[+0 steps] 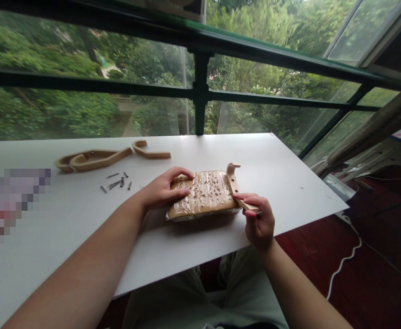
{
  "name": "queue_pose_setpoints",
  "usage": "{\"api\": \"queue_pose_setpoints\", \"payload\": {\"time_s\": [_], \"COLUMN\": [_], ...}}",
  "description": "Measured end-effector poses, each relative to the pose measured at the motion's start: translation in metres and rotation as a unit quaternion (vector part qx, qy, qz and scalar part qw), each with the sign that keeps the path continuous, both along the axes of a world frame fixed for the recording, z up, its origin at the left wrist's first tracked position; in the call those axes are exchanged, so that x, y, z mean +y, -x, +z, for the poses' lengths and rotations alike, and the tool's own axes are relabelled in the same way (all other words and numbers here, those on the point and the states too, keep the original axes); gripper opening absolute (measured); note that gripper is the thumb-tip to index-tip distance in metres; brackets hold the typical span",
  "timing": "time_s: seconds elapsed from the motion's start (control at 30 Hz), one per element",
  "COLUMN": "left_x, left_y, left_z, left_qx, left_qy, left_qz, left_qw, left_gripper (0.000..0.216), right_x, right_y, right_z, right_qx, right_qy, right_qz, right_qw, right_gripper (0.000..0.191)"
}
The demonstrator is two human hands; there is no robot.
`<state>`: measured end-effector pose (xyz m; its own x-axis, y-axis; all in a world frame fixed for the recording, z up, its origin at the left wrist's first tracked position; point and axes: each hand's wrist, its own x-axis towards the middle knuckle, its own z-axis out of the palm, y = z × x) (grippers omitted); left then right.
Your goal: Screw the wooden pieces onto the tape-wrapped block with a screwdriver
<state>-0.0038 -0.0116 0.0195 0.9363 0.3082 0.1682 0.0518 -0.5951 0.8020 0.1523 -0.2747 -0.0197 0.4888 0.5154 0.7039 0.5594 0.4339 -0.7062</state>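
A block wrapped in clear tape and dotted with small holes or marks (207,194) lies on the white table. My left hand (168,187) grips its left end, thumb and fingers over the top. In my right hand (260,221) is a wooden hook (232,180), pinched at its near end. The hook's curled end points away from me, and two dark holes show in its straight part. It is at the block's right edge; whether the two touch I cannot tell. Several screws (121,182) lie loose to the left of the block.
More curved wooden hooks (100,159) lie at the back left, with a single one (152,154) beside them. A blurred-out flat item (11,201) is at the far left. Green railings (200,91) and windows stand behind the table (282,160). A white cable (344,258) trails over the red floor.
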Motion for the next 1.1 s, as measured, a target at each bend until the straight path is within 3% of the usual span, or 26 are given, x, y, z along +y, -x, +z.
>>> {"api": "queue_pose_setpoints", "payload": {"time_s": [0.53, 1.0, 1.07, 1.1], "left_x": [-0.0009, -0.0057, -0.0028, 0.0016], "left_y": [0.0003, 0.0008, 0.0019, 0.0040], "left_z": [0.0005, 0.0014, 0.0039, 0.0058], "left_qx": [0.005, -0.023, -0.049, -0.075], "left_qy": [0.007, 0.037, 0.048, 0.052], "left_qz": [-0.005, -0.003, 0.017, 0.063], "left_qw": [1.000, 0.999, 0.997, 0.994], "left_gripper": [0.047, 0.040, 0.037, 0.035], "right_x": [-0.0044, -0.0070, -0.0076, -0.0077], "right_y": [-0.0053, -0.0012, 0.0001, 0.0005], "right_z": [-0.0016, -0.0020, -0.0015, -0.0016], "right_qx": [-0.009, -0.032, -0.030, -0.028], "right_qy": [0.043, 0.044, 0.040, 0.036], "right_qz": [-0.045, -0.036, -0.049, -0.054], "right_qw": [0.998, 0.998, 0.998, 0.997], "right_gripper": [0.024, 0.022, 0.022, 0.022]}}
